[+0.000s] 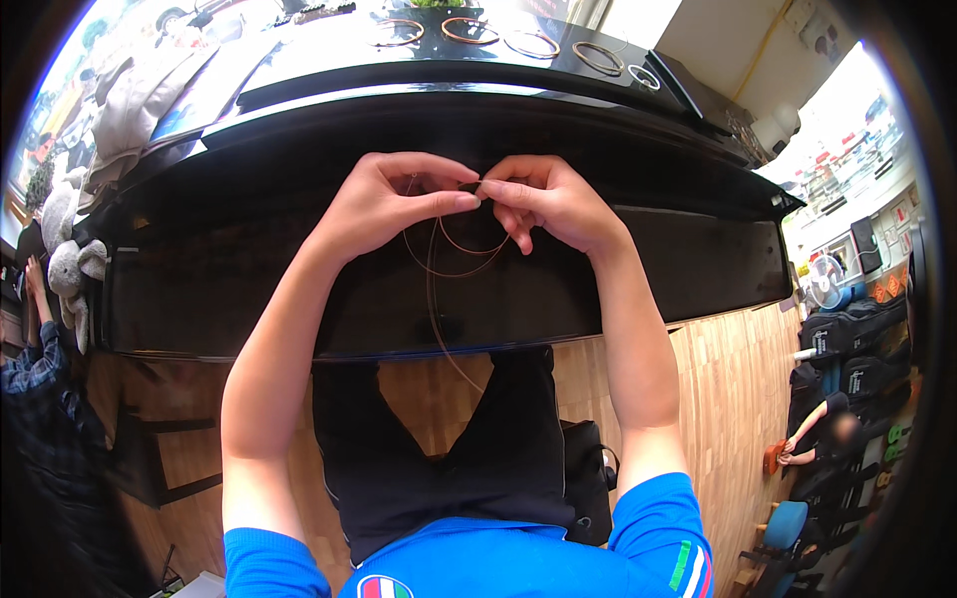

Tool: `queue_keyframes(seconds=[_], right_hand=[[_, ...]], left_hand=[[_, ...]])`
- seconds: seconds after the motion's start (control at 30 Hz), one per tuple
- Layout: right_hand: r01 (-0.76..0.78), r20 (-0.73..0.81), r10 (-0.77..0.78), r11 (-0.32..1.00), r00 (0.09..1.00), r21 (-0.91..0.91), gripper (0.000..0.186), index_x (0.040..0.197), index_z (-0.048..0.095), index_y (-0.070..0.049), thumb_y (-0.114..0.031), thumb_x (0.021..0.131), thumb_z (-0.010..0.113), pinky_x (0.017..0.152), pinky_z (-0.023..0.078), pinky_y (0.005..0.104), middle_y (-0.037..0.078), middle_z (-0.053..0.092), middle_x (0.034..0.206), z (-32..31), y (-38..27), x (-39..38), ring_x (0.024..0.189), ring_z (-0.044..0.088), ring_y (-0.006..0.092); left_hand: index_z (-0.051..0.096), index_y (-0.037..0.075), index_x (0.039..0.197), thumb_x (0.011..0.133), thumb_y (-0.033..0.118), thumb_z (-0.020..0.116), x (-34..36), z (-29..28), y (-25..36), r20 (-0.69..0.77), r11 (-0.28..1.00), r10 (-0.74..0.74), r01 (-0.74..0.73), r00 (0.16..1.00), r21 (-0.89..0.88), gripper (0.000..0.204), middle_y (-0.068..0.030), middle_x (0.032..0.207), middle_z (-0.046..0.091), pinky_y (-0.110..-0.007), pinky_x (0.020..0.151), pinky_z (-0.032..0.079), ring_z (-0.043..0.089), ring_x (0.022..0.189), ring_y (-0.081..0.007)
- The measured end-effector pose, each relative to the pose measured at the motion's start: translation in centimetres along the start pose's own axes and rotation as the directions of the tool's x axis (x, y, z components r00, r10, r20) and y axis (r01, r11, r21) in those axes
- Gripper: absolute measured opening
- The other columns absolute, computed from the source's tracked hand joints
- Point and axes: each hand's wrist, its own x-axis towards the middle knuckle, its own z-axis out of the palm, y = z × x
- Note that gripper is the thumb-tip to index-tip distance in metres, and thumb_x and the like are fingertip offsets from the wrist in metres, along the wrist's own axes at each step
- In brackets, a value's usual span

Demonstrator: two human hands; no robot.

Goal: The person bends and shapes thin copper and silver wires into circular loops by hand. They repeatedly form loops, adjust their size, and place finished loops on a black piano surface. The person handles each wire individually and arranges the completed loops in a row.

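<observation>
A thin copper-coloured wire string [449, 273] hangs in loose loops between my two hands, over a glossy black ledge. One tail of it drops past the ledge's front edge toward my lap. My left hand [384, 204] is curled, with thumb and index finger closing around the string near its tip; the other fingers are partly hidden. My right hand [553, 204] pinches the string between thumb and index finger. Its lower fingers curl beside the loop. The fingertips of both hands nearly meet.
Several coiled strings [469, 31] lie on the black top at the back. A grey plush toy [72, 264] hangs at the left end, near a person in a plaid sleeve [40, 364]. Another person [832, 434] sits far right, beside black instrument cases [847, 329].
</observation>
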Motion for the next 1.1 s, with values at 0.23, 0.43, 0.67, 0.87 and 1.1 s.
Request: queue_keyframes(seconds=[0.23,0.43,0.67,0.87,1.1], right_hand=[[0.004,-0.018,-0.003,1.0,1.0,0.011,0.027,0.102,0.069,0.0,-0.026,0.096,0.066,0.051,0.05,0.0225,0.004,0.064,0.069,-0.2,-0.2,0.0,0.053,0.062,0.0104],[0.226,-0.053,-0.222,0.904,0.974,0.364,0.025,0.107,0.066,0.0,-0.023,0.102,0.058,0.052,0.053,0.025,0.004,0.063,0.072,-1.6,0.6,0.0,0.058,0.063,0.0122],[0.385,-0.115,-0.399,0.706,0.91,0.595,0.027,0.112,0.062,-0.002,-0.025,0.106,0.049,0.051,0.051,0.0259,0.003,0.056,0.071,-2.9,0.8,0.2,0.057,0.058,0.0115],[0.404,-0.136,-0.418,0.664,0.898,0.629,0.026,0.112,0.062,0.0,-0.021,0.106,0.048,0.05,0.048,0.0249,0.004,0.056,0.071,-3.3,1.0,0.2,0.057,0.056,0.0115],[0.393,-0.12,-0.41,0.688,0.904,0.609,0.026,0.11,0.062,0.0,-0.022,0.106,0.05,0.052,0.049,0.0255,0.004,0.057,0.071,-3.1,1.0,0.2,0.059,0.058,0.0123]], left_hand=[[0.069,0.002,0.118,0.094,0.023,0.07,0.2,0.4,0.2,-0.1,0.998,0.04,-0.043,0.994,-0.035,0.032,-0.0035,0.091,0.07,-0.019,0.062,0.043,0.06,0.077,-0.0054],[0.055,0.002,0.135,0.101,0.029,0.058,0.2,-0.5,0.1,-0.007,0.852,0.028,-0.028,1.0,-0.523,0.044,-0.0036,0.107,0.063,-0.023,0.072,0.044,0.059,0.09,-0.0088],[0.039,0.006,0.148,0.096,0.031,0.061,-0.1,-1.9,-0.2,0.043,0.696,0.204,-0.114,0.978,-0.709,0.061,-0.0063,0.112,0.053,-0.024,0.073,0.043,0.05,0.092,-0.0126],[0.043,0.007,0.145,0.095,0.033,0.063,-0.2,-3.1,-0.9,0.119,0.687,0.351,-0.17,0.929,-0.706,0.059,-0.0056,0.104,0.053,-0.022,0.064,0.039,0.049,0.077,-0.011],[0.064,0.003,0.12,0.091,0.008,0.071,-0.6,-1.6,1.4,0.223,0.968,0.03,0.027,0.974,-0.25,0.03,-0.0028,0.089,0.065,-0.019,0.061,0.045,0.055,0.068,-0.0049]])
